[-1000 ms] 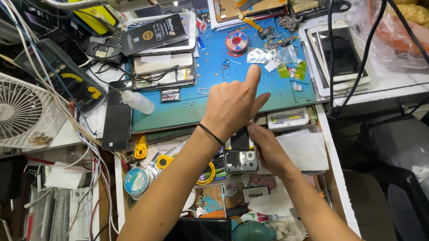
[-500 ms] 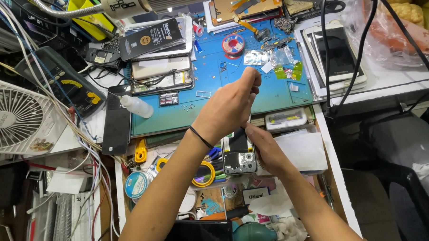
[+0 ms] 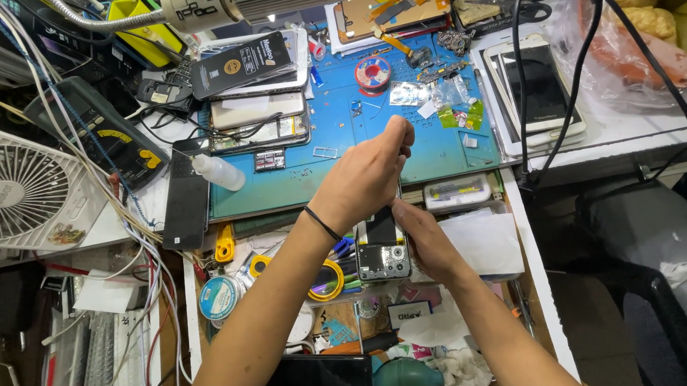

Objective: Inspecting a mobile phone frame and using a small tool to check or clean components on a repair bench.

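Cluttered repair bench — blue work mat (image 3: 334, 151), white fan (image 3: 16, 197) at left.
Left hand (image 3: 366, 177) hovers, fingers pinched shut; right hand (image 3: 425, 239) grips the opened phone (image 3: 382, 249) — at the mat's near edge.

- White fan (image 3: 20, 198) at far left.
- Small white bottle (image 3: 219, 172) on the blue mat (image 3: 441, 148).
- Solder reel (image 3: 373, 72) farther back.
- White phones (image 3: 534, 91) stacked at right.

cluttered workbench (image 3: 623, 141), blue mat (image 3: 342, 159), white fan (image 3: 24, 196), lamp (image 3: 223, 5) overhead.
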